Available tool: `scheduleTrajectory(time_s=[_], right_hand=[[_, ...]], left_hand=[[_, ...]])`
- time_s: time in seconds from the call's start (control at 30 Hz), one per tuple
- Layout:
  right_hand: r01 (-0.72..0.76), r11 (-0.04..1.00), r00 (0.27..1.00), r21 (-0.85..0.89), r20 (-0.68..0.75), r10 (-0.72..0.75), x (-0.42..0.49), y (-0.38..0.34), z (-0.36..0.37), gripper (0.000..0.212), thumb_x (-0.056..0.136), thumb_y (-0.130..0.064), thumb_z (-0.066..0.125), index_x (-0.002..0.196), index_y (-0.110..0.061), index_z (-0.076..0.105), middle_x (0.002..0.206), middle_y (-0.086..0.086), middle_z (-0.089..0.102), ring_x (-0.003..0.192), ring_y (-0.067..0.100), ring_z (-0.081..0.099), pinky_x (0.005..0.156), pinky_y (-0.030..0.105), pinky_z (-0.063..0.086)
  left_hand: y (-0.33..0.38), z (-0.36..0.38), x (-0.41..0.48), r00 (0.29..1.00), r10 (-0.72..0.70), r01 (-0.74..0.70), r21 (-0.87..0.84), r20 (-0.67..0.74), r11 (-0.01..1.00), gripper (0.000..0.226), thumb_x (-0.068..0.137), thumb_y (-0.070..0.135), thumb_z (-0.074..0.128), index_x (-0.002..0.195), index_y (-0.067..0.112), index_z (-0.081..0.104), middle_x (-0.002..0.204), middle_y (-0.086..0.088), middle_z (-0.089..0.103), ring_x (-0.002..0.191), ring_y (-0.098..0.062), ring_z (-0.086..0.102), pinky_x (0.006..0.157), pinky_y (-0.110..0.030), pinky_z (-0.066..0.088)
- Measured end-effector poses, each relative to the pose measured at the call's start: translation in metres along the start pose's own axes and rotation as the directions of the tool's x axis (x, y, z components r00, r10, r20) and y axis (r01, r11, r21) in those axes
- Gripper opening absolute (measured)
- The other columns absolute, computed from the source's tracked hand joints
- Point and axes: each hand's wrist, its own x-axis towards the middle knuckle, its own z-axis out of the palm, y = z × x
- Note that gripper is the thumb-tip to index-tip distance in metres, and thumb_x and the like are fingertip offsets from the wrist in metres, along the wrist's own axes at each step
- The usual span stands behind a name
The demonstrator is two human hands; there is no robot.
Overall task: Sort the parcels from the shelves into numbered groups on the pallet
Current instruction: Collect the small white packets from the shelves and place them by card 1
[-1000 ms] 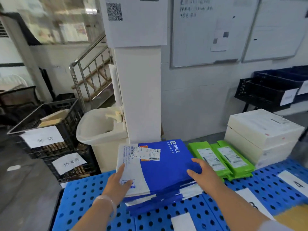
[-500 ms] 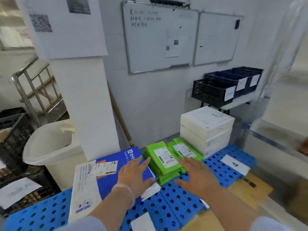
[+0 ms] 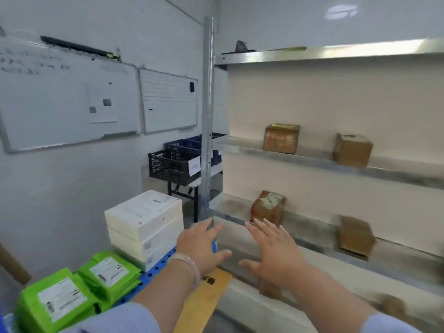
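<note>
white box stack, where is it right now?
Head view, lower left of centre: the white box stack sits on the blue pallet, behind the green parcels and left of the shelf post.

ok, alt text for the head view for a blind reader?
The left hand and right hand, both open and empty, reach toward a metal shelf unit with brown boxes on its shelves. At left, green packets and stacked white boxes sit on a blue pallet under two whiteboards.
</note>
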Motion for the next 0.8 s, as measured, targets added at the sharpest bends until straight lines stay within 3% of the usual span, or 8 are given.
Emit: scheduleTrajectory(time_s=[0.23,0.57,0.8], right_hand=[[-0.158,0.987,0.977,-0.031,-0.151,0.151,-0.006,0.104,-0.075,0.09,0.08,-0.078,0.041,0.152,-0.039,0.002,0.162,-0.011,0.001,0.149,0.012,-0.002,0.121,0.038,0.001],[-0.277,0.96,0.946,-0.039,-0.185,0.266,0.047,0.142,-0.102,0.084,0.086,-0.072,0.039,0.152,-0.038,0.001,0.162,-0.009,0.0,0.149,0.012,-0.003,0.122,0.039,0.001],[-0.472,0.881,0.858,-0.016,-0.24,0.455,0.039,0.2,-0.111,0.084,0.085,-0.072,0.04,0.152,-0.038,0.003,0.162,-0.01,0.002,0.149,0.012,0.0,0.121,0.039,0.003]], left_hand=[[0.109,-0.025,0.078,0.984,0.155,-0.156,-0.007,-0.086,0.988,0.079,0.084,0.07,0.045,0.15,0.04,0.015,0.16,0.008,0.015,0.146,-0.017,0.015,0.118,-0.042,0.019],[0.135,-0.045,0.181,0.957,0.269,-0.273,-0.021,-0.104,0.962,0.075,0.086,0.067,0.046,0.15,0.042,0.016,0.159,0.008,0.018,0.145,-0.019,0.02,0.117,-0.042,0.021],[0.211,-0.035,0.235,0.897,0.436,-0.44,-0.051,-0.066,0.897,0.074,0.087,0.068,0.044,0.15,0.043,0.015,0.16,0.011,0.015,0.146,-0.019,0.017,0.116,-0.044,0.021]])
